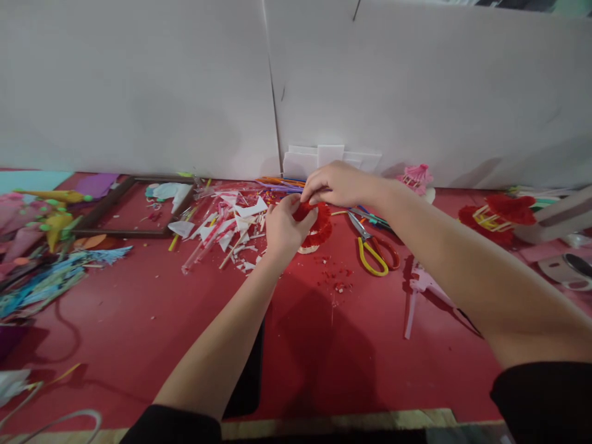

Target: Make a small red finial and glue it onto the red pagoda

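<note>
A red fuzzy ring-shaped piece [325, 229] with a pale base stands near the middle of the red table. My left hand [285, 227] curls around the left side of its top, thumb and fingers on red material. From the right, my right hand [333, 184] reaches over the top, its fingertips pinched close to the left fingers. What lies between the fingertips is mostly hidden. Red crumbs [340, 287] lie just in front, and scissors with yellow and red handles [372, 256] rest open to the right.
White and pink scraps [231, 225] heap left of the hands. A pink glue gun [423, 280] lies under my right forearm. Further off are a brown frame [124, 234], a red fuzzy model [499, 219] and a dark flat object [247, 382].
</note>
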The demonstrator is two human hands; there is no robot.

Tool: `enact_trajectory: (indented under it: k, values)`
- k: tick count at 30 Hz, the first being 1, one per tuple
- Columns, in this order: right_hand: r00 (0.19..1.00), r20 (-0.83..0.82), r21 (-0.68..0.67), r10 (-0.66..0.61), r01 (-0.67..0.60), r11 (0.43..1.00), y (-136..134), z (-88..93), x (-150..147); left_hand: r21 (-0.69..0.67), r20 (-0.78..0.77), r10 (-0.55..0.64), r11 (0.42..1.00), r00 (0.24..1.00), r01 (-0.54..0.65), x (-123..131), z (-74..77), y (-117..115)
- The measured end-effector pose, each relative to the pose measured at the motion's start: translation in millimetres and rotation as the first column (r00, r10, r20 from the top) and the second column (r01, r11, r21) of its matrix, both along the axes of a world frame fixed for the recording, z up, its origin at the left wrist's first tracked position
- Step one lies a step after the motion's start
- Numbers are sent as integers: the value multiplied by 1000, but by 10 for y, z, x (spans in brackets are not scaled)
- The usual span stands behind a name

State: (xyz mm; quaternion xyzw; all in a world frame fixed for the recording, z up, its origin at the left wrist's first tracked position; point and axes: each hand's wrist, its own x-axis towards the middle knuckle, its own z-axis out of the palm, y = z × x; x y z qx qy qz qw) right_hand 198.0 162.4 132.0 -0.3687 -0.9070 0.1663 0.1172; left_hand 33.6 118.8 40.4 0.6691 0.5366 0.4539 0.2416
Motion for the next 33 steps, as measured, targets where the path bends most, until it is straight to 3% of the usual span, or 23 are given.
enact_trajectory:
  k: [11,15,23,33]
  values:
    - [996,-46,-3,-73,73,997,-53,-34,-59,66,-11,17,998,1000,-17,-19,-44,16]
    - [985,-142,8,-96,98,995,-124,-141,-36,92,-20,4,996,1000,-2,-26,-61,25]
    - [928,-288,85,-237,272,959,-271,-372,-162,131,-78,-64,989,995,74,-30,-100,150]
    - [906,-340,20,-254,277,961,-298,-402,-161,106,-66,-39,993,997,45,-43,-139,199]
